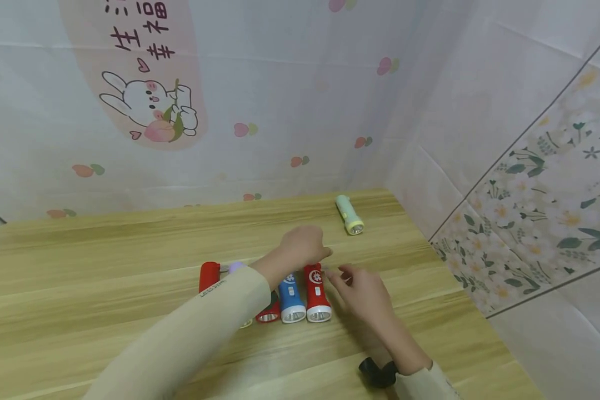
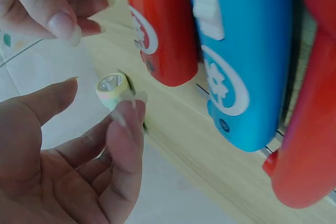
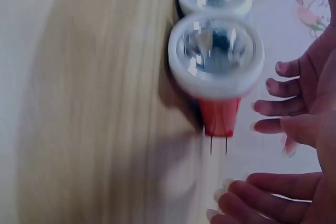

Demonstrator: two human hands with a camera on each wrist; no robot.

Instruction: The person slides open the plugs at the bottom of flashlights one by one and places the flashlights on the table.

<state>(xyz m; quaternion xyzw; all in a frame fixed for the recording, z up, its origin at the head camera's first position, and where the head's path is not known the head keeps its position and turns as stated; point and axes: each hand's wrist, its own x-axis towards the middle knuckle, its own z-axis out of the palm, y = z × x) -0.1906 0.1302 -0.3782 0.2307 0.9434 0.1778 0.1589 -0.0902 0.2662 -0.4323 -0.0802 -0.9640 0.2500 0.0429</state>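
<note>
A row of flashlights lies on the table. At its right end is a red flashlight (image 1: 317, 291) with a white rim; two thin metal prongs stick out of its side in the right wrist view. Beside it lies a blue flashlight (image 1: 292, 303). My left hand (image 1: 301, 244) hovers by the red flashlight's tail, and in the left wrist view its thumb and bent fingers stand apart with nothing seen between them. Just right of the prongs is my right hand (image 1: 365, 289), fingers loosely bent, apparently holding nothing. My left forearm partly hides the flashlights farther left.
Another red flashlight (image 1: 209, 275), a lavender one (image 1: 236, 267) and a dark red one (image 1: 268, 315) continue the row leftward. A mint flashlight (image 1: 349, 214) with a yellow rim lies farther back. Patterned sheeting (image 1: 280, 100) stands behind the wooden table (image 1: 105, 250) and along its right side.
</note>
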